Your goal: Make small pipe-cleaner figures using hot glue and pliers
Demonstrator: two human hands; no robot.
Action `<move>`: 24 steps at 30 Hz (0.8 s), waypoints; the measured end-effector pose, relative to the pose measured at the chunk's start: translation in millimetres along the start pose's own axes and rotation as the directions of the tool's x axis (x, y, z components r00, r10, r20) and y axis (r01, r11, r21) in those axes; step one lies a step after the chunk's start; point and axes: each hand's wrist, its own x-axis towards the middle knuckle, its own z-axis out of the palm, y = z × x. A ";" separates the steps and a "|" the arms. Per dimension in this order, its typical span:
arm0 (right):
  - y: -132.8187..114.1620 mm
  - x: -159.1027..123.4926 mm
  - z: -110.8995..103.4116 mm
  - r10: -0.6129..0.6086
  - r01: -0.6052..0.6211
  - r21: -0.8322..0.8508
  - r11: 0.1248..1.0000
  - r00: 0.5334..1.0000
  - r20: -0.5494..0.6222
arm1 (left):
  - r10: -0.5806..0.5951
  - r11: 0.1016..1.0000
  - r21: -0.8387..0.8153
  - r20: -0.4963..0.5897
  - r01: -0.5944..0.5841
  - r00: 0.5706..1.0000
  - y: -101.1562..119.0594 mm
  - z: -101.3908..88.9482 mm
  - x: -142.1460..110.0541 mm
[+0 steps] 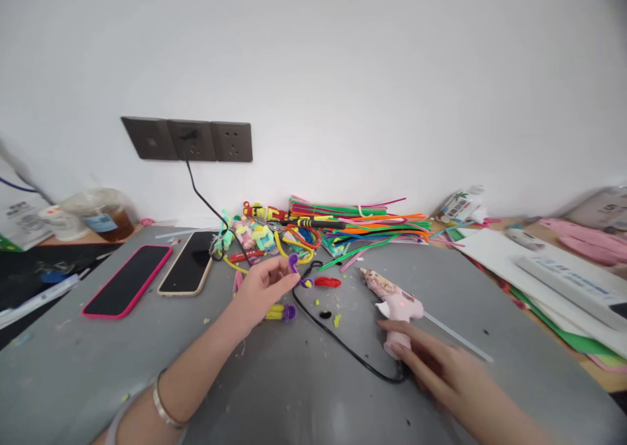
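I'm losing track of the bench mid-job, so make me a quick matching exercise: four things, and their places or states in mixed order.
Things:
1. pink glue gun
2. socket panel
3. bundle of coloured stems
4. purple curled piece

Places or states:
A. lying at the back of the table
B. pinched in the left hand
C. on the wall, cable plugged in
D. touched by the right hand

Pairs: 1-D, 2-C, 3-A, 4-B

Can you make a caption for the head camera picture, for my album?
Left hand pinches a curled purple piece; right hand touches a pink glue gun.
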 end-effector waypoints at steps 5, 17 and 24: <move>-11.6 0.5 11.7 0.101 -0.101 0.017 0.995 0.993 -0.059 | 0.015 0.993 0.116 -0.002 -0.015 1.000 -2.3 -3.1 1.5; -14.4 -11.2 58.2 0.205 0.308 0.637 0.707 0.772 -0.602 | 0.013 0.999 0.050 -0.018 -0.012 1.000 -8.5 -5.0 1.1; -37.2 14.4 54.3 0.300 0.353 0.899 0.258 0.855 -0.422 | -0.024 0.999 -0.028 -0.019 0.024 1.000 -9.2 -5.0 2.6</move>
